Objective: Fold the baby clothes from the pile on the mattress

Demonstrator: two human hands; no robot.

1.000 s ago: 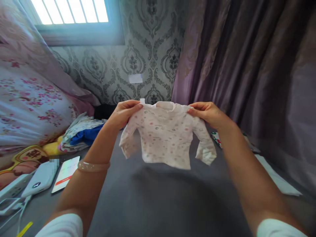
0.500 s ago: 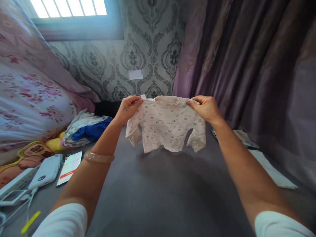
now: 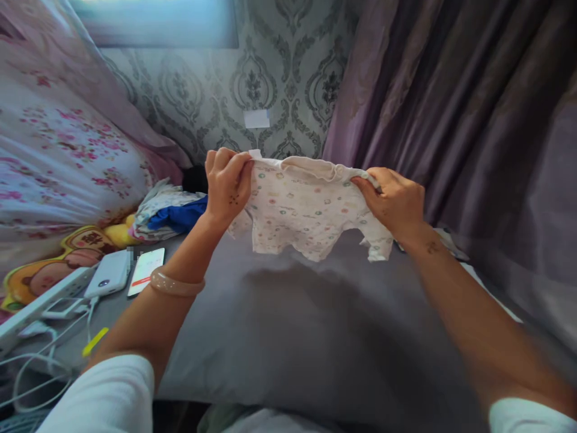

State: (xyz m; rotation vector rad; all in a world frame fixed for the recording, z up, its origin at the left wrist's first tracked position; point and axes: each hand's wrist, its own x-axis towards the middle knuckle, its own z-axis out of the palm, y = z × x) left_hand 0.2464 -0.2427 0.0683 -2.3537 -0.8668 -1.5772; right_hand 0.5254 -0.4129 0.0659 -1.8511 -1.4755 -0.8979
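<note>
A small white baby shirt [image 3: 306,210] with a scattered coloured print hangs in the air, stretched between my two hands. My left hand [image 3: 229,183] is closed on one shoulder, beside a white tag [image 3: 255,154]. The other shoulder is pinched by my right hand [image 3: 393,201], thumb on the near side. The neckline faces up, and the hem and sleeves dangle over the grey sheet [image 3: 270,337]. My left hand partly covers the sleeve on its side.
At left lie a phone [image 3: 146,270], a white power bank [image 3: 108,272], a power strip [image 3: 49,307] with cables and a yellow strip [image 3: 95,341]. Bundled clothes [image 3: 174,215] sit behind them. A curtain [image 3: 451,108] hangs at right, partly hiding white cloth [image 3: 491,291].
Both hands have risen and moved farther apart, pulling the shirt tauter across the shoulders. The view has tilted down, so the bed's near edge now shows.
</note>
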